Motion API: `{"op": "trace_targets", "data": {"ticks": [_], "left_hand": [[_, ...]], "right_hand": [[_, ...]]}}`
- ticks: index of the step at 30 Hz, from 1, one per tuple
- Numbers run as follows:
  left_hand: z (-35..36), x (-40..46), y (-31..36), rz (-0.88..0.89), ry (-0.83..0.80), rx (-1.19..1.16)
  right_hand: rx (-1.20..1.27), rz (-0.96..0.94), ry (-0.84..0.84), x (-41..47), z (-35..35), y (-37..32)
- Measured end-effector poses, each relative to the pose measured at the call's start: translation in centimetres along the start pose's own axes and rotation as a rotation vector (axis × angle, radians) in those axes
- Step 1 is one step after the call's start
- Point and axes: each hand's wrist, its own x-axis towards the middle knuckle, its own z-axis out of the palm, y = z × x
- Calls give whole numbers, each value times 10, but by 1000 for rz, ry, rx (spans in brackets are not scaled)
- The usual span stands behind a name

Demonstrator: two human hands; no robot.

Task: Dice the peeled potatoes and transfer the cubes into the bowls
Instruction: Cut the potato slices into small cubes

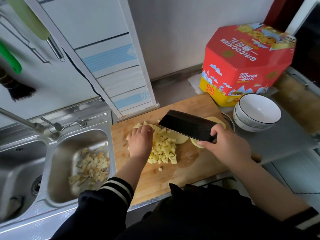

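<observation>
With my left hand (140,142) flat on the potato cubes (163,149) and my right hand (225,146) gripping the cleaver (187,125), I risk sweeping cubes off the cutting board (155,184) near the desk's front edge.

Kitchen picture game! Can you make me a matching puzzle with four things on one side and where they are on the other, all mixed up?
Things:
1. potato cubes
2. peels
3. cleaver
4. bowls

Places:
A. in the right hand
B. stacked beside the cookie tin
C. piled on the cutting board, by the left hand
D. in the sink

Pairs: 1-C, 2-D, 3-A, 4-B
</observation>
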Motion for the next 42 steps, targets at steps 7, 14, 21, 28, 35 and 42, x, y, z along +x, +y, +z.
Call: {"op": "trace_targets", "data": {"ticks": [7,14,21,28,35,42], "left_hand": [[-16,-2,7,87,-110,222],[-11,17,53,153,-429,156],[24,34,82,208,-627,290],[40,50,84,168,-694,460],[49,53,95,269,-548,430],[64,87,102,295,-759,338]], "right_hand": [[134,104,-15,-5,2,12],[383,255,-58,-5,-7,26],[634,371,-40,-6,-14,47],[747,456,9,-13,-11,61],[767,461,53,-10,-18,65],[726,486,58,-11,-17,67]]}}
